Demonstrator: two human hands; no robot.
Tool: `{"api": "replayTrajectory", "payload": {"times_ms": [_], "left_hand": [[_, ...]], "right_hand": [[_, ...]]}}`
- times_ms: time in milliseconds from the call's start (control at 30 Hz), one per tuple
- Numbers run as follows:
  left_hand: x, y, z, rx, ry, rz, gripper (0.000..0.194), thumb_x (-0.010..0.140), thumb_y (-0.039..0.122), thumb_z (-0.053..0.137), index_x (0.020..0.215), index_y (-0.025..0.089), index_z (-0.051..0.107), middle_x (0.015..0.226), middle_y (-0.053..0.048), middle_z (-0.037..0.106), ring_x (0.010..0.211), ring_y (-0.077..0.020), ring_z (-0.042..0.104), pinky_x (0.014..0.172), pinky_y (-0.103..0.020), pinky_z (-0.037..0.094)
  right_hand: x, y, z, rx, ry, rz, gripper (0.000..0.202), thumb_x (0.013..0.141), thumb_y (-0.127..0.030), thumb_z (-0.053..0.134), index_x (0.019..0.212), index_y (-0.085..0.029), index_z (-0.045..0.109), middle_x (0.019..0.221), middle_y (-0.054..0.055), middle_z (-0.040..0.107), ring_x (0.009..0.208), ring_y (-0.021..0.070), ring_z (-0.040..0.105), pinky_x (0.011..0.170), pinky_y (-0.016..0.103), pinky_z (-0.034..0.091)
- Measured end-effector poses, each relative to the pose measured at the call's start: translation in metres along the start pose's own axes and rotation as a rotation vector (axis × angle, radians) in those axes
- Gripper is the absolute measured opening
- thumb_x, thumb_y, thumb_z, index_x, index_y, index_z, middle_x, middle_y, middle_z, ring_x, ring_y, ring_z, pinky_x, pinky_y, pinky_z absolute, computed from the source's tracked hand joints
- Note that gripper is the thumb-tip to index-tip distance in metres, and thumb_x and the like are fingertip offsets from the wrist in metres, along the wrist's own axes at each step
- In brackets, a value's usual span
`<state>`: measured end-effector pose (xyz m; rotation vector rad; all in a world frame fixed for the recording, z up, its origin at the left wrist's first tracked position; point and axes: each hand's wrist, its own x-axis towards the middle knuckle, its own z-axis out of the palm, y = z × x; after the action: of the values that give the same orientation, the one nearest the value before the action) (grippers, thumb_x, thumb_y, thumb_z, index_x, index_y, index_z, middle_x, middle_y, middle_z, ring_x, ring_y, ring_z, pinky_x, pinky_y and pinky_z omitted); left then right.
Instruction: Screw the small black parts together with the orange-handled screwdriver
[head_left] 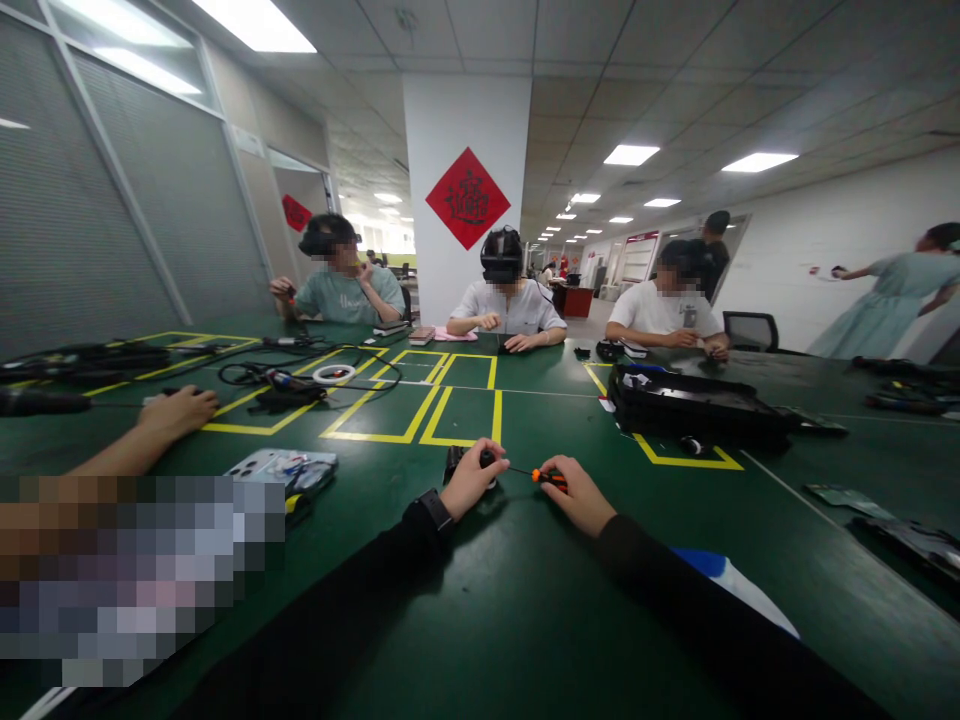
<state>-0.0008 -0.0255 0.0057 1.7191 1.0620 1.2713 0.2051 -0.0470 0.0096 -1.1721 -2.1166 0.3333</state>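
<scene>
Near the middle of the green table (480, 600), my left hand (471, 478) is closed round a small black part (487, 458). A black object (453, 462) shows just behind that hand's fingers. My right hand (576, 492) grips the orange and black handle of a screwdriver (550, 480). Its thin shaft points left toward the black part; whether the tip touches it is too small to tell. Black sleeves cover both forearms, and a dark watch (435, 510) is on my left wrist.
A black open case (697, 405) lies at the right, with boards (855, 500) nearer the edge. Cables (300, 375) and another person's hand (180, 410) are at the left, beside a phone-like item (285, 468). Several people sit across the table. Blue-white item (739, 585) lies by my right sleeve.
</scene>
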Motion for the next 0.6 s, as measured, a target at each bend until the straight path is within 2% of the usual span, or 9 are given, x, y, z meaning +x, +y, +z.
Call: {"api": "replayTrajectory", "payload": {"times_ms": [100,300,433,533,600], "left_hand": [[-0.0004,0.0004,0.0005,0.009,0.007,0.009,0.022,0.069,0.030,0.054,0.086,0.016,0.051,0.075,0.001,0.053,0.069,-0.0110,0.049,0.068,-0.025,0.040],[-0.0004,0.0002,0.0000,0.002,-0.007,0.013,0.022,0.069,0.031,0.054,0.086,0.017,0.050,0.075,0.001,0.053,0.069,-0.0106,0.049,0.069,-0.025,0.039],[-0.0003,0.0022,-0.0003,0.001,-0.008,0.007,0.023,0.069,0.033,0.054,0.085,0.016,0.050,0.074,0.001,0.052,0.066,-0.0100,0.049,0.065,-0.024,0.039],[-0.0007,0.0031,-0.0001,0.005,-0.011,0.000,0.024,0.069,0.032,0.055,0.085,0.016,0.050,0.074,0.001,0.052,0.066,-0.0100,0.048,0.064,-0.023,0.039],[-0.0008,0.0024,0.0000,0.002,-0.018,0.001,0.023,0.069,0.032,0.054,0.086,0.016,0.050,0.074,0.001,0.052,0.066,-0.0100,0.048,0.063,-0.023,0.039]], "right_hand": [[-0.0004,-0.0011,-0.0006,0.018,0.002,0.015,0.015,0.075,-0.023,0.050,0.089,-0.018,0.054,0.089,0.004,0.055,0.085,0.0162,0.048,0.078,0.031,0.038],[0.0019,0.0016,0.0007,0.002,-0.021,0.022,0.026,0.085,-0.026,0.034,0.082,-0.018,0.059,0.083,0.004,0.058,0.085,0.0161,0.048,0.081,0.032,0.036],[0.0002,0.0020,0.0006,0.020,-0.010,0.024,0.014,0.079,-0.024,0.046,0.087,-0.018,0.056,0.087,0.004,0.055,0.084,0.0157,0.048,0.078,0.031,0.038],[-0.0010,0.0005,0.0005,0.051,-0.007,0.031,0.017,0.073,-0.024,0.053,0.089,-0.018,0.053,0.089,0.003,0.054,0.082,0.0147,0.049,0.076,0.030,0.040],[-0.0008,-0.0004,0.0008,0.060,-0.007,0.030,0.018,0.074,-0.025,0.053,0.091,-0.018,0.053,0.089,0.003,0.054,0.083,0.0149,0.050,0.077,0.030,0.040]]}}
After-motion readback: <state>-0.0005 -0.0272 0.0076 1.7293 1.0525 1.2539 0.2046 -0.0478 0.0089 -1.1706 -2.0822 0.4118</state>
